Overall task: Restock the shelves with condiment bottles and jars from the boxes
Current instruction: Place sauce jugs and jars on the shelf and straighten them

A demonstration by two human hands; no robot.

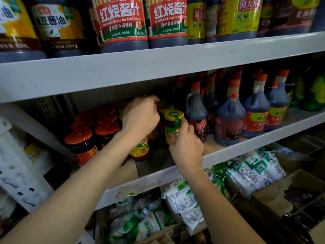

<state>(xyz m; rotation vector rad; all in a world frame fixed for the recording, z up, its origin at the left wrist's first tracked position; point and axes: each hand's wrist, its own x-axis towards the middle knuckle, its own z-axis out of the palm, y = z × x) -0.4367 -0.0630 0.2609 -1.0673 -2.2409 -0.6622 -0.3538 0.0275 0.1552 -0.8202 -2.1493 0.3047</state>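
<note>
A pale grey metal upper shelf board (158, 67) slants across the frame from left to upper right, a matching lower shelf board (237, 150) runs below it from bottom centre to right, a white perforated upright (19, 180) stands at lower left, and the back panel (105, 92) between the boards lies in dim shadow.

One view, from my head.
It looks forward and slightly down, close on the middle shelf (246, 146).

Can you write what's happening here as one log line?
step: shelving | right hand: grips yellow-lid jar at middle shelf | left hand: over neighbouring jars, grip unclear
</note>
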